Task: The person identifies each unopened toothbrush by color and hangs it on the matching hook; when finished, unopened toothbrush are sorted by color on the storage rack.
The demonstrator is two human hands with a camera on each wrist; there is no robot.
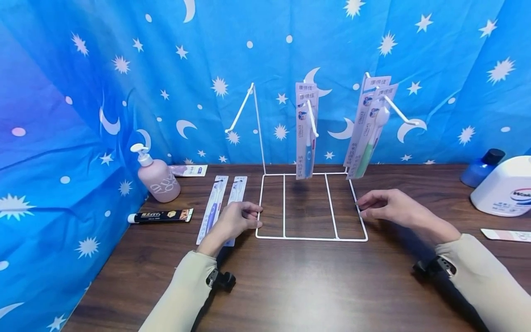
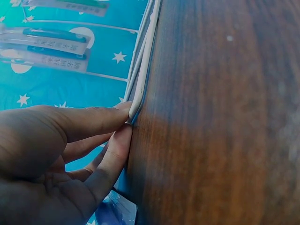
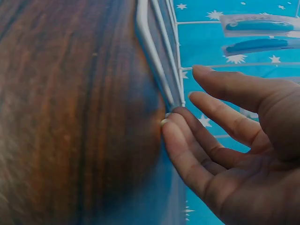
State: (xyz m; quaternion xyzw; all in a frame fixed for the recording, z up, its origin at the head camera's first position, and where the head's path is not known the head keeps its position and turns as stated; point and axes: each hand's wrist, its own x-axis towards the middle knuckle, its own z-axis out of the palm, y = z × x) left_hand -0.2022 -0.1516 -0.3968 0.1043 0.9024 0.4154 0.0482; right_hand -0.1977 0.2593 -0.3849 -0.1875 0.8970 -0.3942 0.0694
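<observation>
A white wire display rack point(image 1: 311, 239) stands on the table with three slanted hooks. Two packaged blue toothbrushes point(image 1: 309, 152) hang on its middle hook. From the right hook hang two more packs, the front a green toothbrush point(image 1: 365, 159). My left hand point(image 1: 237, 222) pinches the rack's left base wire between thumb and finger, near the front corner in the left wrist view. My right hand point(image 1: 392, 208) is at the right base wire; its lower fingertips point(image 3: 174, 133) touch the wire while its upper digits stay spread away. Beside the left hand lies a packaged purple toothbrush point(image 1: 212, 210) with another pack point(image 1: 237, 190), partly hidden.
At left are a pink pump bottle point(image 1: 159, 180), a black toothpaste tube point(image 1: 159, 216) and a pale tube point(image 1: 191, 170). A blue bottle point(image 1: 481, 168), a white bottle point(image 1: 498, 196) and another tube point(image 1: 504, 235) are at right. A starry blue curtain point(image 1: 265, 60) hangs behind.
</observation>
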